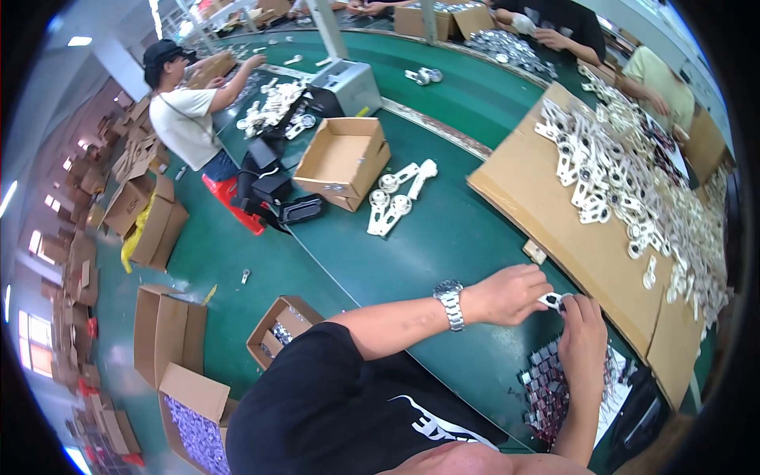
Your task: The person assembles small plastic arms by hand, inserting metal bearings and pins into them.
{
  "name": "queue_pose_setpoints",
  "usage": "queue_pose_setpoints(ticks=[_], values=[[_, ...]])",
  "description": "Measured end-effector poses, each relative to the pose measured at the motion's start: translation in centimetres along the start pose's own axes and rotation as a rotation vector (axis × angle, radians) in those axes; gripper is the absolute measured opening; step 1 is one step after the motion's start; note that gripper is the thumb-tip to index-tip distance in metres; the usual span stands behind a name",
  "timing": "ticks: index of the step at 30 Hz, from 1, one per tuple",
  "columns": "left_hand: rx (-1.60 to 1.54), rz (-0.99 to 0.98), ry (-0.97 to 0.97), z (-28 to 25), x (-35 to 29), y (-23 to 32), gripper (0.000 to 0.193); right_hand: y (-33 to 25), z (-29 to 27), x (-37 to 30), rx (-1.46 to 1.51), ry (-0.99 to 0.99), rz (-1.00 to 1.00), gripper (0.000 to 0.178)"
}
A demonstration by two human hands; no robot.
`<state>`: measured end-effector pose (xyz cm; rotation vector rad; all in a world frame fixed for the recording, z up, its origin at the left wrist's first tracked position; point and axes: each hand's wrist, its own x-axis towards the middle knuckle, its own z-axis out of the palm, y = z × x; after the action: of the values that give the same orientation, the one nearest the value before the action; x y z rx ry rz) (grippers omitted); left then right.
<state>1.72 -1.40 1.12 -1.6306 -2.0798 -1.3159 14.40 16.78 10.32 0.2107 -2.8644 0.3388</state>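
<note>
My left hand (507, 294), with a metal watch (450, 305) on its wrist, pinches one end of a small white plastic part (549, 301). At the part's other end, the fingers of my right hand (582, 326) are closed on it; a dark bit shows by those fingertips. What lies under the fingers is hidden. Beside my right forearm lies a pile of small dark metal components with thin wires (545, 384). A small tan block (535, 252) sits just beyond my left hand, against the cardboard edge.
A cardboard sheet (546, 186) on the right carries a heap of white plastic parts (602, 158). Several more white parts (400, 202) lie by an open carton (342, 158). Cartons (180, 324) stand on the floor at left. Co-workers (190, 111) work along the green table (380, 273).
</note>
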Motion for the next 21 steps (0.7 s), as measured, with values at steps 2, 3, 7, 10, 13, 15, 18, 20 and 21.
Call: queue_pose_setpoints(ticks=[2,3,7,10,13,15,18,20,21], values=[[0.005,0.011,0.001,0.0,0.1,0.0,0.034,0.2,0.6,-0.2,-0.001,0.026,0.014,0.028],[0.017,0.004,0.004,0.0,0.1,-0.2,0.034,0.2,0.9,0.0,0.03,0.071,0.007,0.028],[-0.017,-0.002,0.024,-0.6,0.3,-0.3,0.03,2.2,1.7,0.5,0.302,0.166,0.06,0.027],[-0.046,0.015,0.056,-0.6,0.4,-0.4,0.028,3.6,1.9,0.6,0.535,0.144,0.178,0.028],[-0.058,0.027,0.064,-0.4,0.4,-0.5,0.027,4.5,2.3,0.5,0.679,0.085,0.267,0.029],[-0.065,0.042,0.072,-0.2,0.4,-0.5,0.027,4.7,2.9,0.4,0.689,0.078,0.234,0.031],[-0.075,0.02,0.038,-0.2,0.2,-0.6,0.026,4.6,2.6,0.4,0.677,0.043,0.251,0.032],[-0.081,0.011,0.035,-0.1,0.1,-0.5,0.026,4.5,2.4,0.3,0.69,0.038,0.259,0.03],[-0.087,0.002,0.032,0.0,0.1,-0.5,0.026,4.5,2.3,0.3,0.703,0.033,0.266,0.029]])
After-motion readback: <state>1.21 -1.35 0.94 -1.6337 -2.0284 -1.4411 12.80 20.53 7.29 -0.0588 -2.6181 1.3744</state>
